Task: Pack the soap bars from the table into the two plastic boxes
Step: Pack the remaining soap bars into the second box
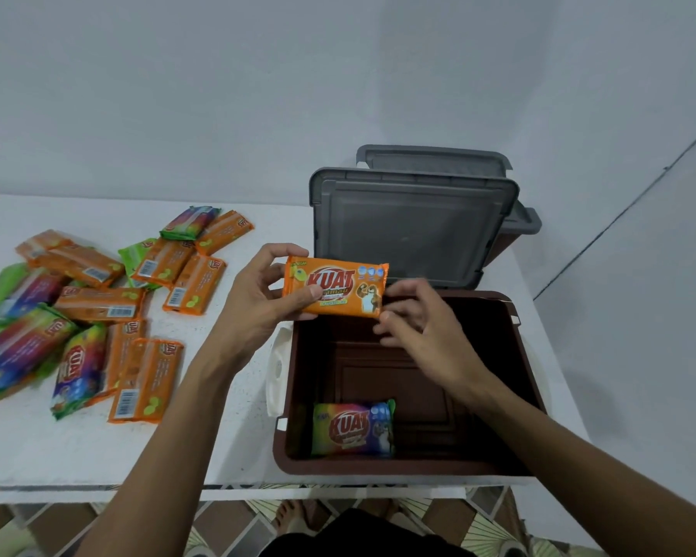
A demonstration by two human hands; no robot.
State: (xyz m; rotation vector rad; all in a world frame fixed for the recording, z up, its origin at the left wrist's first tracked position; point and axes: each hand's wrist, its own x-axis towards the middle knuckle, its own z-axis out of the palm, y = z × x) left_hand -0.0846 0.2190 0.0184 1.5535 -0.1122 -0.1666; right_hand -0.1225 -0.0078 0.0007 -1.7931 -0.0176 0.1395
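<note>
My left hand [254, 299] grips an orange soap bar [334, 287] by its left end, holding it flat above the far edge of the open brown plastic box [284, 448]. My right hand [422, 327] is at the bar's right end, thumb and fingertips pinching its lower right corner. One rainbow-wrapped soap bar [352, 430] lies in the box's near left corner. Several orange, green and rainbow bars [97, 303] lie scattered on the left of the white table [218, 436].
A grey lid [410, 227] stands tilted behind the brown box. Behind it sits a second box [517, 231] with another grey lid [430, 158] against the wall. A white latch [278, 371] hangs on the brown box's left side. The table's front edge is near me.
</note>
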